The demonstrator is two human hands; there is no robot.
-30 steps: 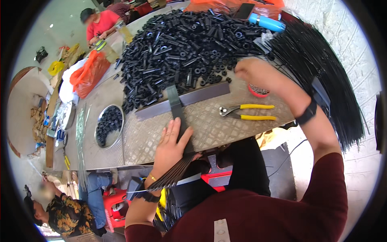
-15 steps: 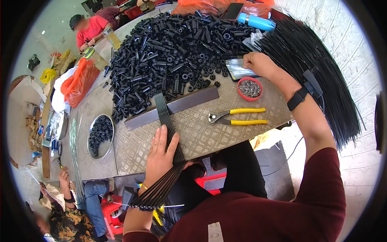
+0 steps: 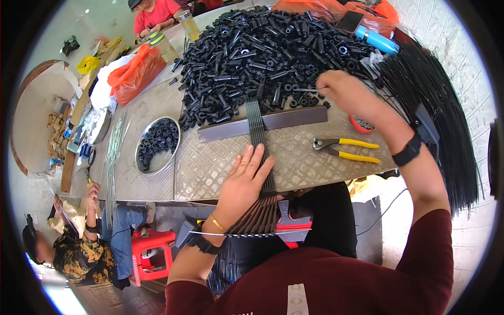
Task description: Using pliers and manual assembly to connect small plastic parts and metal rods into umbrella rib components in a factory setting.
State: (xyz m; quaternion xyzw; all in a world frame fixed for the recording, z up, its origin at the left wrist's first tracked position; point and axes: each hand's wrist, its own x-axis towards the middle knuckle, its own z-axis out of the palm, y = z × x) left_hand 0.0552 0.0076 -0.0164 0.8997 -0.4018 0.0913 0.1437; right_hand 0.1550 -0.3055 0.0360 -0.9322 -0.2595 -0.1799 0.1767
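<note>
My left hand point(image 3: 243, 176) holds a bundle of thin black rods point(image 3: 269, 181) at the table's near edge, its fingers laid out flat over them and a thumb tip showing on the far side. Beyond the fingers the rods lie across a dark metal bar point(image 3: 294, 118). Toward my lap they fan out, strung at their ends on a thin pale wire point(image 3: 299, 229). My right hand point(image 3: 336, 86) is pinched shut above the right edge of the heaped black parts; a thin silvery piece of wire point(image 3: 304, 90) sticks out to its left.
Cutting pliers point(image 3: 349, 149) with yellow handles and a partly hidden red bowl point(image 3: 361, 125) of small metal bits lie right. A heap of black plastic parts point(image 3: 262, 58) fills the back. A metal bowl point(image 3: 177, 137) stands left; long black rods point(image 3: 441, 115) lie right. Two people sit nearby.
My right hand has come away leftward from the pale silvery strips with a thin silvery wire in its fingers. The view has shifted, and the fanned rod ends sit farther right beside my left wrist.
</note>
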